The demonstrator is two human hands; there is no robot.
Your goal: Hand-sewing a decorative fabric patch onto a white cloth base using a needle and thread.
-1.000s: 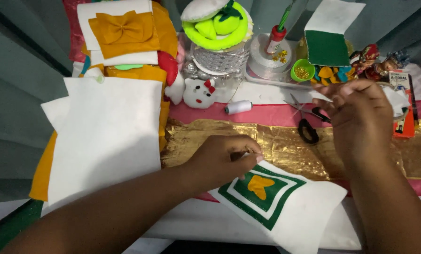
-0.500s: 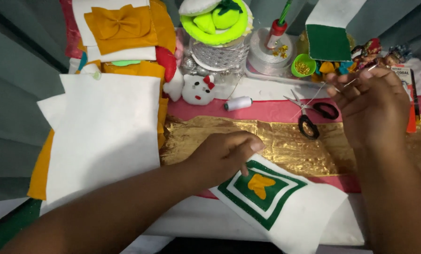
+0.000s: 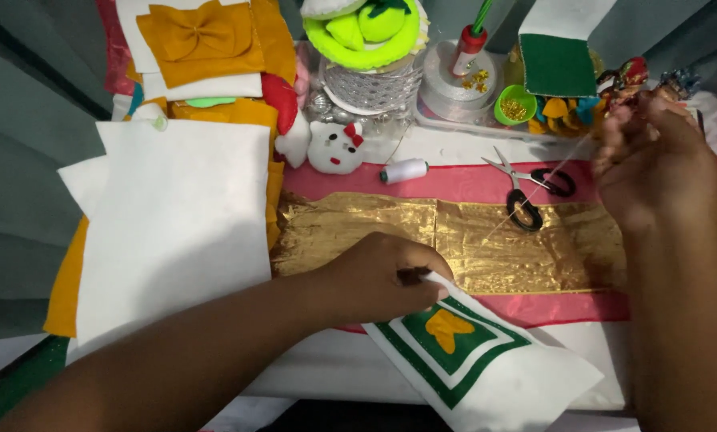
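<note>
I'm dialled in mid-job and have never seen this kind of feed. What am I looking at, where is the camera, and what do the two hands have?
There is no machine here: these are a person's own bare hands, filmed by a camera on their head that looks down at the table. The left hand pinches the edge of a white felt piece with green square borders and an orange shape. The right hand is raised and pulls a thin thread taut, its fingers closed on it. On the gold cloth lie scissors; a white spool sits on the pink strip behind. White felt sheets lie to the left, with craft bits at the back.
</note>
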